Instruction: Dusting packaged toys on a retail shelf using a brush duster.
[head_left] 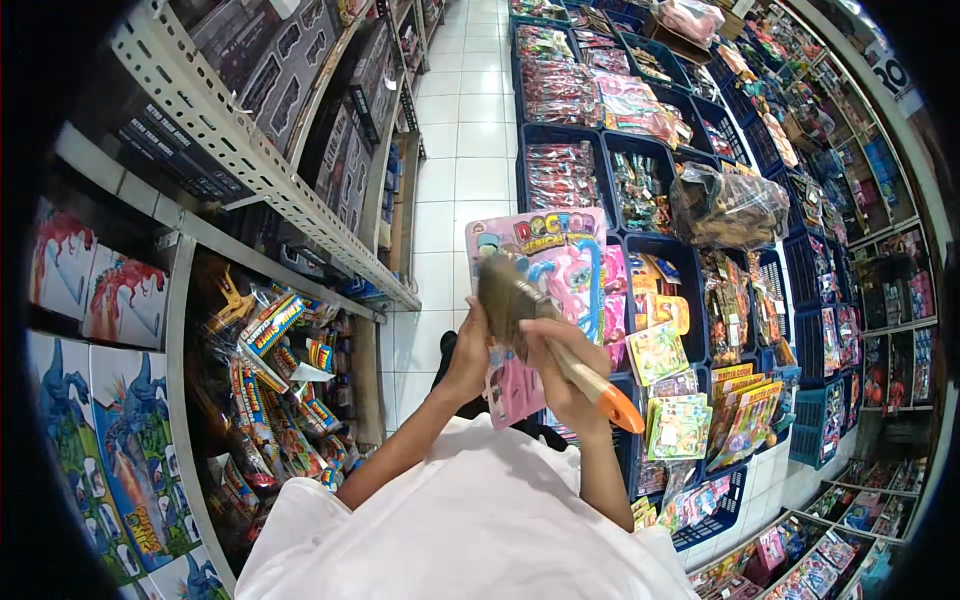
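Observation:
My left hand [468,355] is closed on the left edge of a pink carded toy set [558,238], held upright in front of me. Blue and pink plastic pieces show on the card. In my right hand [572,378] is a flat paintbrush [588,376] with a pale wooden handle and an orange end. The brush's dark bristles, smeared by motion, lie across the front of the card and hide its middle. I cannot tell whether the bristles touch the card or pass just above it.
Blue plastic crates [568,132] full of bagged toys run along my right. To the left stands a metal shelf rack [250,150] with boxed toys, and a lower bay of bagged toys [290,370]. A white tiled aisle [455,120] runs ahead between them.

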